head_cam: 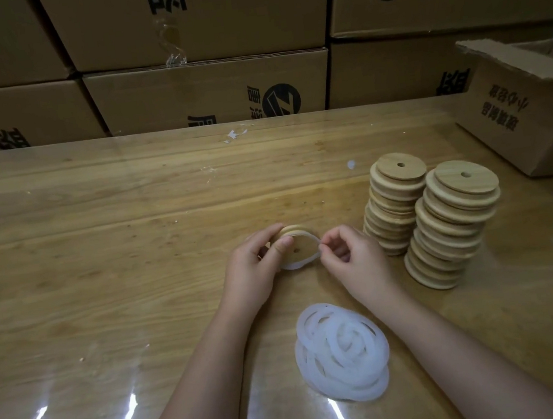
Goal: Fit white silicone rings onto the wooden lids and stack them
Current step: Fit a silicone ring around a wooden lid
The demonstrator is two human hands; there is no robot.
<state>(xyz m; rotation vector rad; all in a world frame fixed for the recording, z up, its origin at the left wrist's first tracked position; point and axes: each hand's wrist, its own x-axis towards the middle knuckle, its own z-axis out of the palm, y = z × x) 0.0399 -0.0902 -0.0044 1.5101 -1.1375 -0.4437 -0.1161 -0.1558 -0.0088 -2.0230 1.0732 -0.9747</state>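
Head view: left hand (250,267) fingers grip a wooden lid (298,246), right hand (349,252) fingers pinch its white ring (303,264).

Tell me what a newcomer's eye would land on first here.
First, the two hands at the centre: the left hand holds a wooden lid while the right hand stretches a white ring around it. Next, two leaning lid stacks to the right, and the heap of white rings near the front edge, between the forearms.
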